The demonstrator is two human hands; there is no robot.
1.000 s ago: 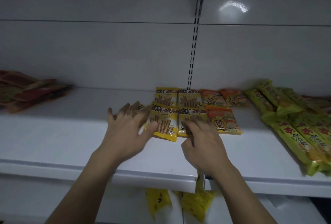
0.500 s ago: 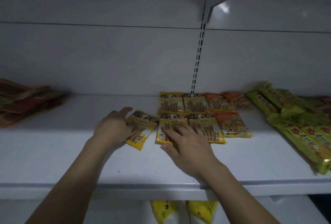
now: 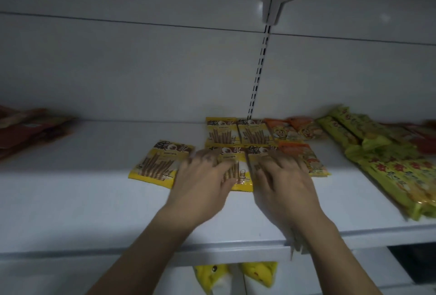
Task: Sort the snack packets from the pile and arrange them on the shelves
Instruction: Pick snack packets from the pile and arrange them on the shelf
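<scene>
Head camera, close, facing down onto shelf (image 3: 70, 200)

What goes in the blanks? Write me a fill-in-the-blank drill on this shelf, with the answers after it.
1. The left hand and right hand press on stick-snack packets coloured ____.
2. One tilted packet lies apart, to the ____ of the left hand.
3. The neighbouring packet just right of the right hand is ____.
4. The long packets at the far right of the shelf are mostly ____.
Answers: yellow; left; orange; green.
</scene>
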